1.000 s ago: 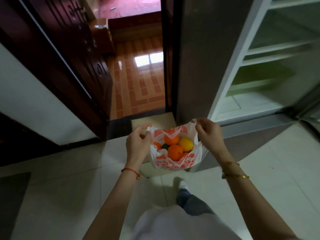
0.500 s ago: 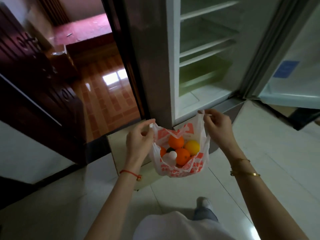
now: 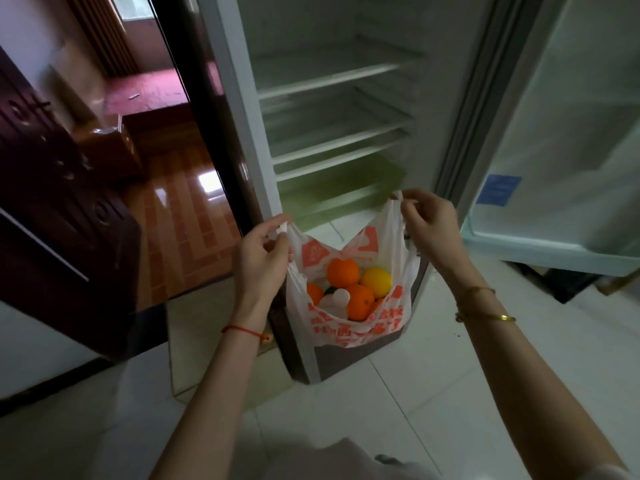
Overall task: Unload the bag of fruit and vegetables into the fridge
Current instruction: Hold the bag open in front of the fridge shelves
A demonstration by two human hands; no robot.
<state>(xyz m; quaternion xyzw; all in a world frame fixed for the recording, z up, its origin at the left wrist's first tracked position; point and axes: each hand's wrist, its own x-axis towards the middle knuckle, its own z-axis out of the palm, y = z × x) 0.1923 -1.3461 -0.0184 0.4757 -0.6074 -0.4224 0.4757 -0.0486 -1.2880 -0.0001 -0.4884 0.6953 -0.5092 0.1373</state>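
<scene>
The bag (image 3: 349,299) hangs open between both hands in front of the open fridge (image 3: 332,140), the left hand (image 3: 263,251) pinching one handle and the right hand (image 3: 429,223) pinching the other. The fruit (image 3: 346,285) lies low in the bag, below and between the two grips, about as near to one hand as the other. The bare shelves (image 3: 329,77) lie ahead and above, so I judge one hand must let go, reach down, then lift forward.
</scene>
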